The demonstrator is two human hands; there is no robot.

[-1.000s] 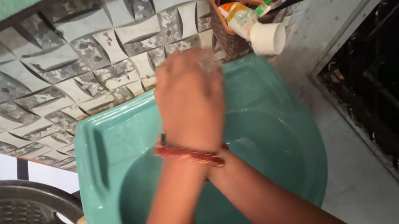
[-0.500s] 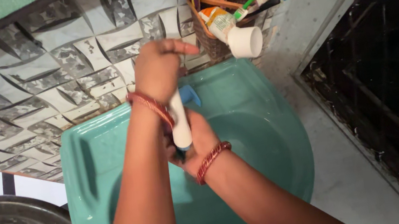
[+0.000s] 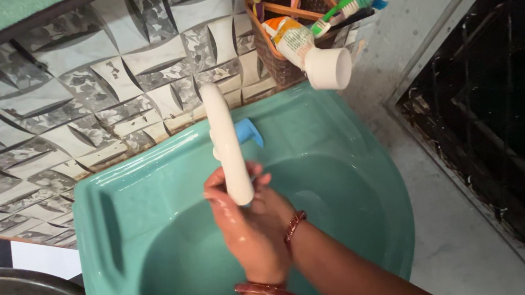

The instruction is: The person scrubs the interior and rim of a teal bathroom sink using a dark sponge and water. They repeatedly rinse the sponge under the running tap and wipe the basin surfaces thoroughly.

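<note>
White tap (image 3: pixel 226 147) with a blue handle (image 3: pixel 249 131) reaches over the green basin (image 3: pixel 341 156), and both hands meet under its spout. Left hand (image 3: pixel 245 231) lies in front, wet, fingers bent and pressed on the right hand (image 3: pixel 276 203); neither holds anything. Both wrists wear red bangles (image 3: pixel 265 290).

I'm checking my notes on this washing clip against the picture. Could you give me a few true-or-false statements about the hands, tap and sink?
1. Both hands, left hand and right hand, are pressed together under the white tap. True.
2. The sink is white. False: it is teal green.
3. A toothbrush sits in the brown holder on the wall. True.
4. The right hand holds a cup. False: neither hand holds anything.
5. Each wrist has a bangle. True.
</note>
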